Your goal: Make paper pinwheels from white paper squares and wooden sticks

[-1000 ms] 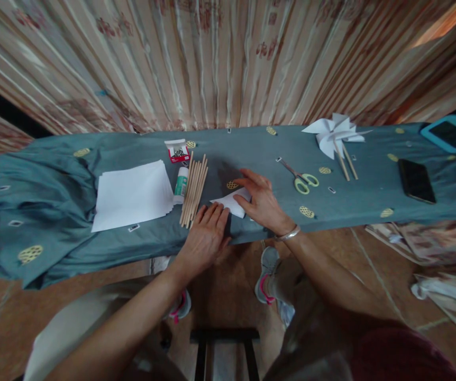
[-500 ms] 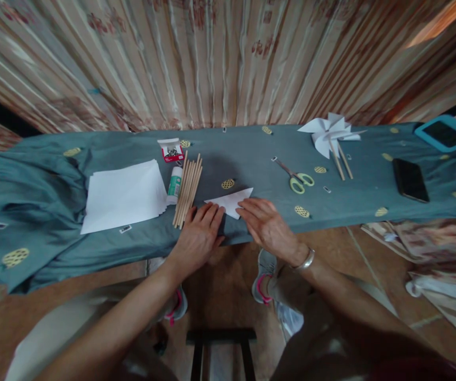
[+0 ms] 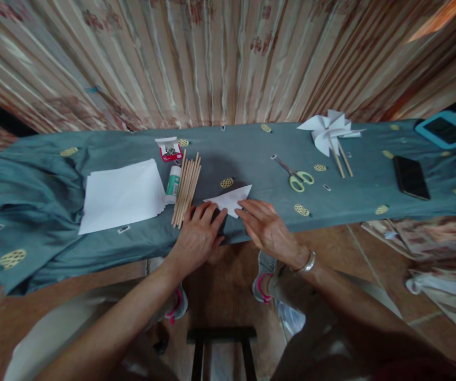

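Observation:
A white sheet folded into a triangle (image 3: 231, 199) lies near the front edge of a table draped in teal cloth (image 3: 252, 159). My left hand (image 3: 198, 235) rests flat on the cloth, fingertips at the triangle's left corner. My right hand (image 3: 267, 228) lies flat beside it, fingertips touching the triangle's near edge. Neither hand grips anything. A bundle of wooden sticks (image 3: 186, 186) lies just left of my left hand.
A stack of white paper (image 3: 122, 194), a glue tube (image 3: 172, 184) and a small red box (image 3: 169, 149) sit to the left. Green-handled scissors (image 3: 297, 177), white paper pinwheels on sticks (image 3: 329, 132), a black phone (image 3: 410, 177) and a blue-cased tablet (image 3: 446, 129) lie right. A striped curtain hangs behind.
My right hand slid off the folded paper back toward me, uncovering the triangle. My left hand stayed put near its left corner.

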### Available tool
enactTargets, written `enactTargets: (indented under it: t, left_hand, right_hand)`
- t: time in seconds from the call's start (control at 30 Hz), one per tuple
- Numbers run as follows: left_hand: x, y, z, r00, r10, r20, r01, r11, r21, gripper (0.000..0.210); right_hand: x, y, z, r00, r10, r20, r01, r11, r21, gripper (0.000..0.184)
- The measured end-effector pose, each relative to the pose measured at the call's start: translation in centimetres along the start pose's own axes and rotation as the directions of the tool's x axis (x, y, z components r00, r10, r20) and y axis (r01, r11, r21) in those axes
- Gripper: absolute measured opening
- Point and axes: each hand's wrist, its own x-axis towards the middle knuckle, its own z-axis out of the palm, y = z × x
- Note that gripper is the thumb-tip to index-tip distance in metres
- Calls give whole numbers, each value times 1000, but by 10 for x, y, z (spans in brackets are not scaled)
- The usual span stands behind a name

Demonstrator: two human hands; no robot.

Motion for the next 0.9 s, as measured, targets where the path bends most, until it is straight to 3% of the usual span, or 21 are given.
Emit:
enactTargets:
  t: [0.2,0.5,0.9]
  left_hand:
    - [0,-1,0,1000,10,-16,-10,1000,6,58]
    - [3,0,-1,1000,8,-10,-8,1000,4,57]
    - [7,0,-5,1000,8,-8,-8,1000,-1,55]
  right_hand:
    - [-1,1,-1,995,70,-66,-65,996,65,32]
    - [1,-5,1,995,-46,89,43,998,35,36]
    - [6,-7,0,995,-34,91,36,999,-10,33]
